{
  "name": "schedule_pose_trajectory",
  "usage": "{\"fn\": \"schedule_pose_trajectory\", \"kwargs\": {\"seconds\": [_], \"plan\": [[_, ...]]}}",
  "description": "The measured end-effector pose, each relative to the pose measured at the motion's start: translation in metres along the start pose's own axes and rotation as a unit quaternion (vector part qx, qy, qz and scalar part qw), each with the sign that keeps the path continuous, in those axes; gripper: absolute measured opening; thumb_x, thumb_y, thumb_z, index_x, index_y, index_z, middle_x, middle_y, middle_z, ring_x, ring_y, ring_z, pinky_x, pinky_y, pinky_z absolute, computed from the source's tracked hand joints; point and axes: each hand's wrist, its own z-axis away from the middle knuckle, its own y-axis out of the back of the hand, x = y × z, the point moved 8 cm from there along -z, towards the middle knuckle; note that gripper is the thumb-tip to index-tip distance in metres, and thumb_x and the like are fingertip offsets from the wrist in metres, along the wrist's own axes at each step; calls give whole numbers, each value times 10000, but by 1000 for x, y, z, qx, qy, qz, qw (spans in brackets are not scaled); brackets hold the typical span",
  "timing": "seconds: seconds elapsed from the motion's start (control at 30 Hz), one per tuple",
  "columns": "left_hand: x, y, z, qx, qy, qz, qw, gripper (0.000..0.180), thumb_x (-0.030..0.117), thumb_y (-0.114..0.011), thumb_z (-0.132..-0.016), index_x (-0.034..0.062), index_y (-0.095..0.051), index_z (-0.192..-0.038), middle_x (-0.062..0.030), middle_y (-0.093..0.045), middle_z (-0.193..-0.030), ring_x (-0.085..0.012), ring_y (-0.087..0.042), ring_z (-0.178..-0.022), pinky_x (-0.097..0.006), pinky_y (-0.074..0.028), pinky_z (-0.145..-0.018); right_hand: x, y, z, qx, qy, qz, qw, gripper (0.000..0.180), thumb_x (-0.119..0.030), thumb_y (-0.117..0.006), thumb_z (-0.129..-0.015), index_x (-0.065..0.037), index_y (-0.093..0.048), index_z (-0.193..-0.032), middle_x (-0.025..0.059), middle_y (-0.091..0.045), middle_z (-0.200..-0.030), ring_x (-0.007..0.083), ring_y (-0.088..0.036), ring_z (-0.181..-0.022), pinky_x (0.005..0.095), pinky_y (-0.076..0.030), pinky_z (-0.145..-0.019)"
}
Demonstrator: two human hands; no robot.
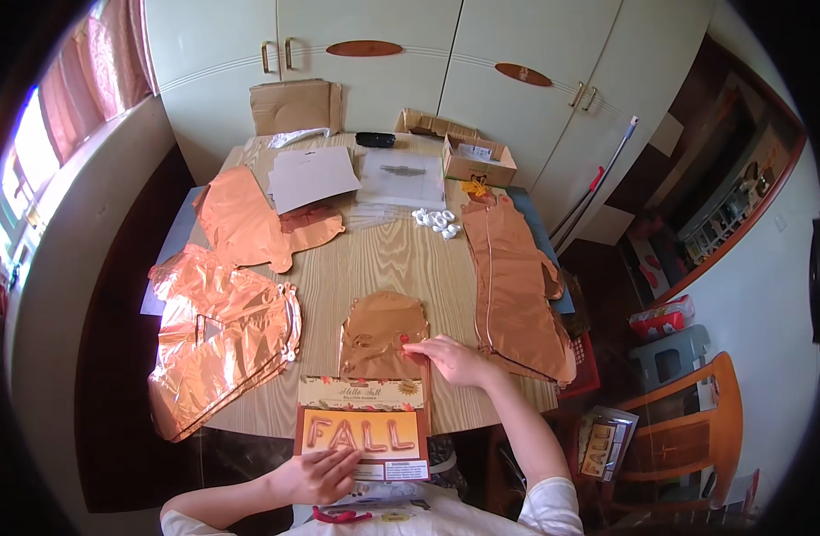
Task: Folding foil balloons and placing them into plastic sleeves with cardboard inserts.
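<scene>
My left hand point(320, 476) is closed on the lower part of a printed balloon package card point(361, 438), which shows copper letter balloons on an orange panel. Right behind it, a flat copper foil balloon point(383, 317) with a rounded far end lies on the table, its near part hidden by the card. At that balloon's right edge, the fingers of my right hand point(454, 360) are pinched together on the foil, next to a small red spot. Crinkled copper foil balloons point(218, 330) lie to the left, with another stack of foil balloons point(517, 286) to the right.
Grey-white cards point(313, 179), clear plastic sleeves point(401, 179), a cluster of white ribbon rolls point(437, 221) and a cardboard box point(479, 161) occupy the far part of the wooden table point(387, 259). A wooden chair point(687, 429) holding a packaged balloon set point(604, 442) stands at right.
</scene>
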Motion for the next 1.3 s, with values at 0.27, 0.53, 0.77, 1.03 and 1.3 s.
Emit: {"fn": "schedule_pose_trajectory", "kwargs": {"seconds": [0.27, 0.53, 0.77, 1.03, 1.3], "plan": [[-29, -33, -33, 10, 43, 59, 997, 344, 364, -716, -785, 49, -599, -862, -147, -676, -1124, -282, -655, -1071, -430, -513, -951, -2, 1, -6, 10, 19, 7, 1000, 416, -28, -447, -935, -77, -550, -1335, 104, -637, -1255, 303, -577, -1069, 372, -452, -990], [-75, -77, -52, -67, 275, 42, 958, 731, 612, -615, -828, 181, -495, -1406, -180, -371, -1482, -495, -305, -1364, -722, -251, -1041, 0, 1, -6, 20, -20, 95, 995, 411, -105, -461, -926, -198, -606, -1299, 6, -660, -1238, 177, -597, -1100, 362, -344, -966], [-75, -86, -57, -92, 326, 83, 937, 714, 646, -609, -807, 260, -505, -1398, -171, -364, -1496, -501, -299, -1371, -777, -212, -1015, -1, 2, -5, 36, -13, 76, 996, 413, -93, -474, -918, -192, -612, -1294, 11, -669, -1214, 191, -590, -1101, 365, -348, -966], [-74, -89, -56, -95, 337, 88, 932, 679, 643, -543, -844, 292, -478, -1423, -163, -345, -1523, -498, -272, -1393, -786, -171, -1021, 9, 14, -21, 143, -11, 22, 989, 376, -198, -600, -912, -71, -585, -1266, 127, -582, -1253, 298, -551, -1150, 412, -412, -1015], [-75, -88, -56, -93, 341, 78, 932, 698, 639, -587, -814, 292, -492, -1412, -162, -342, -1517, -496, -286, -1381, -767, -188, -1036, 50, 31, -69, 165, -206, -70, 962, 769, -313, -798, -772, -24, -421, -1376, 203, -528, -1275, 289, -540, -1165, 370, -462, -961]]}}
